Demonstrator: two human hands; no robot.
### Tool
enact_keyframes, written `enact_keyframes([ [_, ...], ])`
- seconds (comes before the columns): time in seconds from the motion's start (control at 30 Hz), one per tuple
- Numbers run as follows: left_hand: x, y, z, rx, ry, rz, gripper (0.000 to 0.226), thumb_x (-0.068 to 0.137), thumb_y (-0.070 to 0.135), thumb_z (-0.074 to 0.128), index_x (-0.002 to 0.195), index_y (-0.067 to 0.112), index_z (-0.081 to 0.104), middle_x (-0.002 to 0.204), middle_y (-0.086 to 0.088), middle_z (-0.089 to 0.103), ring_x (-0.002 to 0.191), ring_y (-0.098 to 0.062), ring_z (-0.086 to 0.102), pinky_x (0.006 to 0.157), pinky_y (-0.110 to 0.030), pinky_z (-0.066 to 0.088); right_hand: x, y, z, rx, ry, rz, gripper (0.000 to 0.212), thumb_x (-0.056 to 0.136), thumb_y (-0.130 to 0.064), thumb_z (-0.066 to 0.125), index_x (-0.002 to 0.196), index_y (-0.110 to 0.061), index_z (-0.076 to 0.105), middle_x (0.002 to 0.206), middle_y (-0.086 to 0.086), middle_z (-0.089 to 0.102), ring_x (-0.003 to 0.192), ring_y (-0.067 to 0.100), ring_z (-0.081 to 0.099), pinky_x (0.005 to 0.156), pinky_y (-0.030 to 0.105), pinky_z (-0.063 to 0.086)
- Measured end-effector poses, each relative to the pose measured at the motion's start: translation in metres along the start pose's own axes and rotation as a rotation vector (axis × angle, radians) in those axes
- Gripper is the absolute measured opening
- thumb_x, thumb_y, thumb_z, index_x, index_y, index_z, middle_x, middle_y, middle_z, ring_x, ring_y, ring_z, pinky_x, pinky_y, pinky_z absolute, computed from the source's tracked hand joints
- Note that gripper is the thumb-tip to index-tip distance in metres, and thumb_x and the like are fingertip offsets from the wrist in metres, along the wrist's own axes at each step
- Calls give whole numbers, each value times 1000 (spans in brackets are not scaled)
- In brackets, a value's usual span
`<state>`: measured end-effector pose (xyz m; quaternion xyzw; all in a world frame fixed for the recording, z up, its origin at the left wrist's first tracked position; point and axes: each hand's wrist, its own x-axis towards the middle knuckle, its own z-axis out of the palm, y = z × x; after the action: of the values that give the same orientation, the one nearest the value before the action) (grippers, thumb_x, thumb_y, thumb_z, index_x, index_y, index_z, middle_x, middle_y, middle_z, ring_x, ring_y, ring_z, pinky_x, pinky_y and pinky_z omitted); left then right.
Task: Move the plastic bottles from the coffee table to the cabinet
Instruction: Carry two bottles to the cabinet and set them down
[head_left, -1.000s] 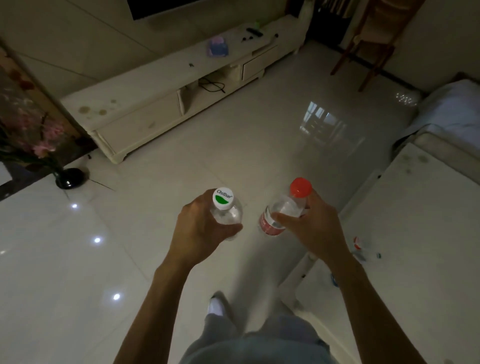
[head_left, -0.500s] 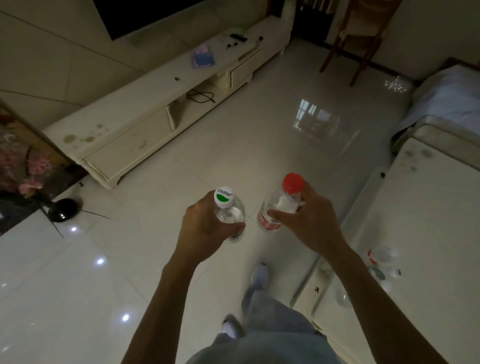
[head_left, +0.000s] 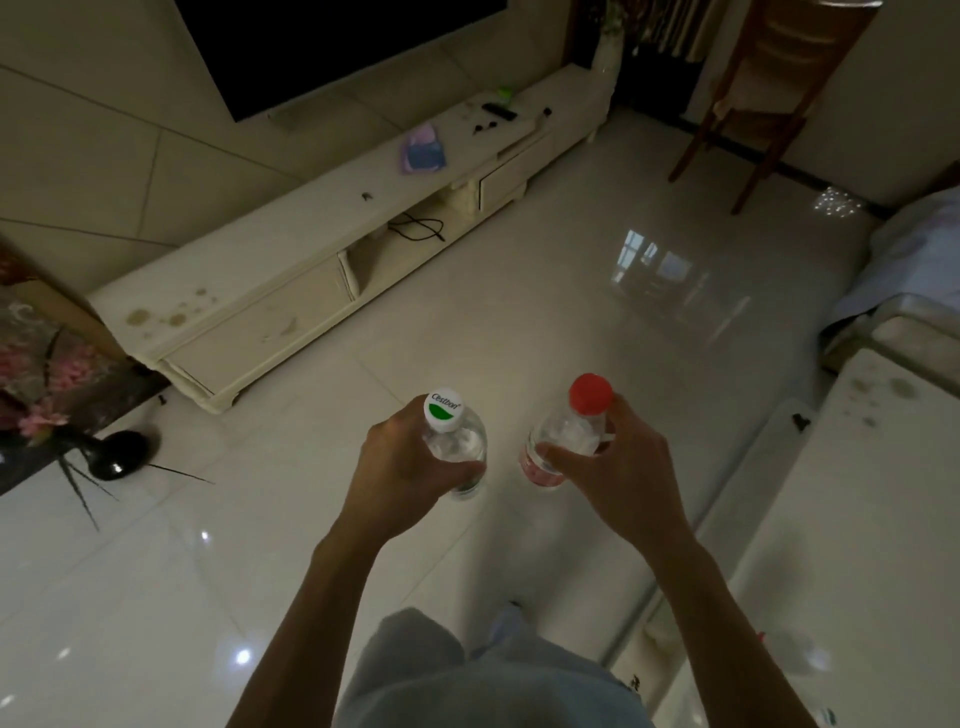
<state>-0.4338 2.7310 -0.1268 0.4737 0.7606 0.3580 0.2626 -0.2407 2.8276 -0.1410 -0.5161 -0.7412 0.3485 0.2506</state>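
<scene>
- Hands are carrying one bottle each, out in front of the body and above the glossy floor (head_left: 519, 322).
- Left hand (head_left: 400, 467) is wrapping its fingers (head_left: 457, 475) closed around the clear bottle with the white-and-green cap (head_left: 456, 441), which is staying roughly upright.
- Right hand (head_left: 618, 467) is gripping the clear bottle with the red cap (head_left: 566, 436) and red label, fingers closed around its upper body; the bottle is tilting slightly.
- Both bottles are sitting near each other without touching.
- Cream cabinet (head_left: 291, 291) is standing ahead on the left against the wall, under a dark screen (head_left: 332, 47).
- White table (head_left: 857, 519) is lying along the right edge, with another clear bottle (head_left: 795, 652) resting on it, blurred.
</scene>
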Motion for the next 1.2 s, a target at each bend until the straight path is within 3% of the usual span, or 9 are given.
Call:
enact_keyframes([
  [0.13, 37, 7, -2, -24, 13, -22, 59, 63, 23, 85, 116, 20, 59, 98, 12, 60, 92, -8, 57, 74, -7, 40, 41, 5, -1, 0, -7, 13, 63, 63, -43, 85, 116, -25, 58, 98, -8, 66, 86, 13, 65, 79, 28, 53],
  [0.33, 99, 4, -7, -4, 12, -36, 65, 64, 23, 85, 122, 17, 56, 102, 11, 57, 96, -8, 55, 83, -21, 44, 99, 2, 16, 0, -19, 20, 61, 64, -42, 84, 116, -30, 55, 97, -14, 62, 88, 10, 63, 79, 24, 51],
  [0.53, 175, -16, -21, -10, -45, 17, 62, 63, 24, 86, 118, 17, 60, 102, 8, 63, 95, -10, 60, 84, -23, 49, 163, -12, 48, -11, -11, 62, 61, 65, -41, 84, 117, -28, 55, 96, -16, 60, 87, 10, 63, 81, 24, 51],
  [0.73, 263, -25, -48, 12, -135, 64, 66, 65, 26, 84, 123, 17, 55, 113, 0, 65, 97, -9, 56, 88, -24, 45, 232, -37, 73, 12, 37, 170, 62, 65, -41, 84, 118, -28, 55, 101, -9, 65, 91, 13, 66, 87, 34, 55],
  [1.0, 356, -21, -71, 53, -192, 154, 63, 66, 30, 84, 121, 20, 55, 109, 4, 64, 94, -6, 56, 83, -16, 40, 300, -66, 88, 36, 128, 236, 60, 68, -34, 83, 120, -24, 54, 102, -14, 58, 94, 11, 62, 85, 24, 49],
  [1.1, 381, -17, -69, 58, -243, 154, 63, 67, 30, 83, 122, 17, 54, 110, 0, 65, 99, -12, 60, 88, -22, 45, 321, -65, 87, 34, 155, 260, 63, 68, -36, 83, 122, -23, 54, 104, -13, 60, 94, 10, 62, 82, 20, 47],
  [1.2, 408, -12, -60, 79, -283, 141, 61, 67, 30, 83, 120, 16, 55, 107, 1, 64, 98, -14, 61, 85, -20, 44, 343, -60, 82, 10, 178, 256, 67, 66, -38, 83, 124, -21, 54, 106, -11, 62, 95, 11, 63, 84, 24, 51],
])
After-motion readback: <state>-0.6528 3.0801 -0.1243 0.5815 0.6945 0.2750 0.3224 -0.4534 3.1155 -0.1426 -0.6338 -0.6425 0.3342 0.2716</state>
